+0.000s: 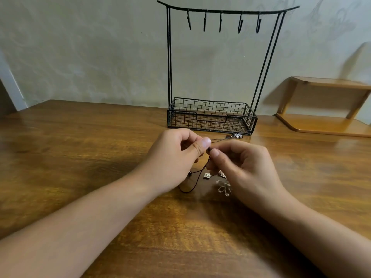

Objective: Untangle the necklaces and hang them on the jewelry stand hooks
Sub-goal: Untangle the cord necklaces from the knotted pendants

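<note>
Left hand: the left hand (176, 157), centre of the frame, is curled, thumb and fingers pinching the thin dark cord necklace (195, 173) just above the table.
Right hand: the right hand (241, 163), just right of centre, is also curled, thumb tip pressed to the same cord beside a small dark bead; the two thumbs are nearly touching.
Cord: from the pinch one strand runs up and right to a cluster of brown and silver beads (235, 135) lying on the table just in front of the stand's basket; another drops below the hands into a loop resting on the table.
Charms: small silver metal charms (206, 175) lie on the table beneath and between the hands; another pale looped piece (223, 188) lies near the right wrist, blurred.
Stand: the black wire jewelry stand (210, 115), upper centre, is upright against the wall, mesh basket at its base.
Hooks: five black hooks (220, 22) on the top bar, all bare.
Table: brown wooden tabletop (80, 137).
Shelf: small wooden shelf (329, 105), right edge of the frame.
</note>
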